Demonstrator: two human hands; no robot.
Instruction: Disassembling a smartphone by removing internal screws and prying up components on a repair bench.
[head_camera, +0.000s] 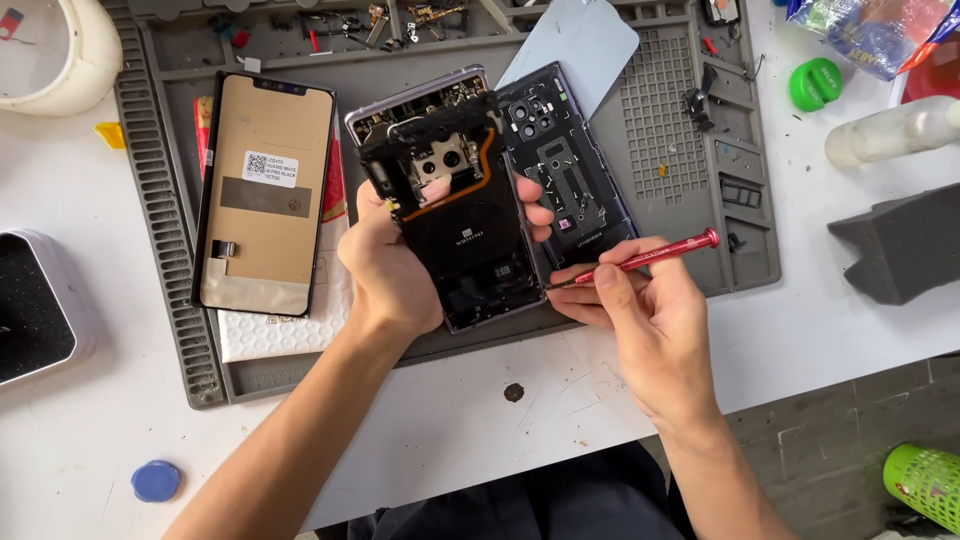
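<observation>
Two hands at work. Left hand (385, 262) fingers wrapped round an opened phone (450, 200), held tilted above the grey mat (700, 150). Right hand (640, 310) pinches a red screwdriver (640, 258), tip at the phone's lower right edge. Back cover (570, 165) already off, lying on the mat just behind; loose screen (262, 190) to the left. Inner black cover plate still in place; disassembly looks partway.

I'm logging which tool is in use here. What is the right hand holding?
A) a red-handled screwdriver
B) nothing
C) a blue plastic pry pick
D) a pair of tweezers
A: the right hand grips a thin red-handled screwdriver, its tip at the edge of the opened phone that the left hand holds.
</observation>
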